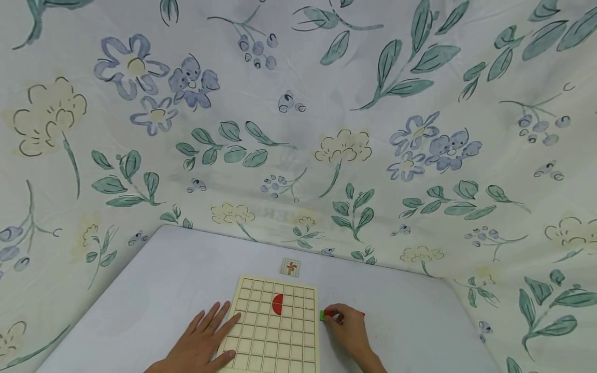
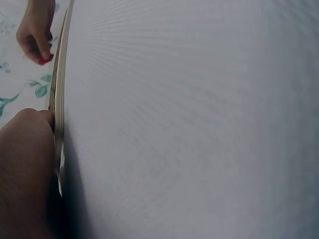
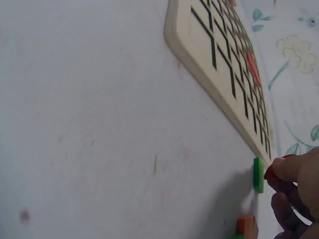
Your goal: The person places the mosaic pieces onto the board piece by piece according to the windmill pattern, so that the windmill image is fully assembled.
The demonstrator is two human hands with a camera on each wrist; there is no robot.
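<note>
My right hand (image 1: pixel 349 331) pinches a small red piece (image 3: pixel 272 173) between thumb and fingers, just off the right edge of a pale wooden grid board (image 1: pixel 284 336). Right by those fingertips a green piece (image 3: pixel 258 175) rests on the table. On the board, two red quarter-round pieces (image 1: pixel 278 304) lie together as a half disc, straight side to the right. My left hand (image 1: pixel 198 342) lies with fingers spread across the board's left edge, the thumb and index finger over the grid. Most of the held piece is hidden by the fingers.
Behind the board lies a small square card (image 1: pixel 290 267) with a red pinwheel-like pattern on a grid. An orange piece (image 3: pixel 245 226) and a bit of green show beside the right hand; a red tip (image 1: pixel 363 314) pokes out behind it. Floral cloth (image 1: pixel 289 155) surrounds the white table (image 1: pixel 196 259).
</note>
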